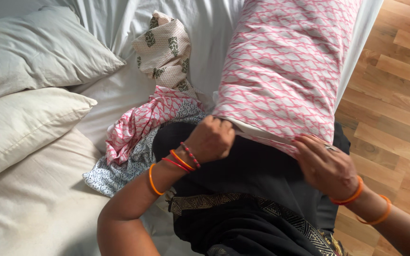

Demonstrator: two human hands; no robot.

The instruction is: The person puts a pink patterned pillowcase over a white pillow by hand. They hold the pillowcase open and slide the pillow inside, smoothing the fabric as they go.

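While the left hand (212, 137) is clenched on the open edge of the pink-patterned pillowcase (285, 66), the right hand (326, 166) grips that same edge at the other corner. The covered pillow stands against the person's lap at the bed (115, 99) edge. Just left lie crumpled printed cloths (143, 132), then two pale pillows (29, 85). Wooden floor (395, 90) shows at right.

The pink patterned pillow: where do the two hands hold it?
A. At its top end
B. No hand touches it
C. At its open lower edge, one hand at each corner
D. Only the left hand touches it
C: the left hand and right hand both grip the lower edge of the pink patterned pillow.
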